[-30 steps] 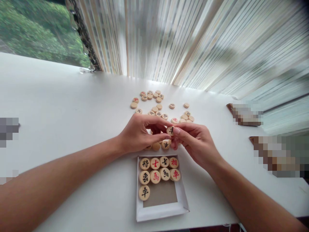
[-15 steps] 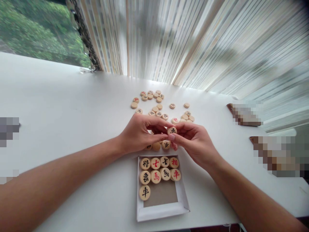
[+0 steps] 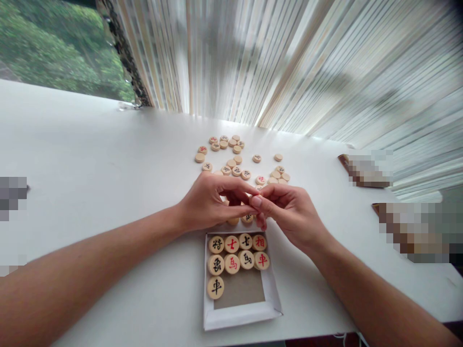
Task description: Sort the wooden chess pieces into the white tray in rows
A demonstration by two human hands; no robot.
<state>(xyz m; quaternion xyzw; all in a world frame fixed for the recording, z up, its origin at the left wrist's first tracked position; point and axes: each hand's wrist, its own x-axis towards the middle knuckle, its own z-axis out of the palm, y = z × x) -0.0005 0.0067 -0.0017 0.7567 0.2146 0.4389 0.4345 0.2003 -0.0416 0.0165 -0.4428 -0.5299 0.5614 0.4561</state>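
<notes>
My left hand (image 3: 213, 202) and my right hand (image 3: 289, 207) meet fingertip to fingertip above the table. Between their closed fingers is a round wooden Chinese chess piece, now almost wholly covered by the fingers and right thumb. Just below the hands, a shallow white box (image 3: 242, 313) holds wooden pieces in rows, faces up, with black or red characters. A lone black-marked piece (image 3: 216, 287) lies at the left of its third row; grey bottom shows beside it. Partly hidden under my hands are more pieces, one with a black character (image 3: 247, 218).
Beyond my hands, several loose pieces (image 3: 236, 171) lie scattered on the white table (image 3: 126, 168), some face up, some blank side up. Pale striped curtains (image 3: 224, 58) hang behind. Two blurred-out objects with brown edges (image 3: 345, 166) stand at the right.
The piece's black character, visible between my hands before, is now covered as my fingers have turned it and closed over it. The box and loose pieces stay as they were.
</notes>
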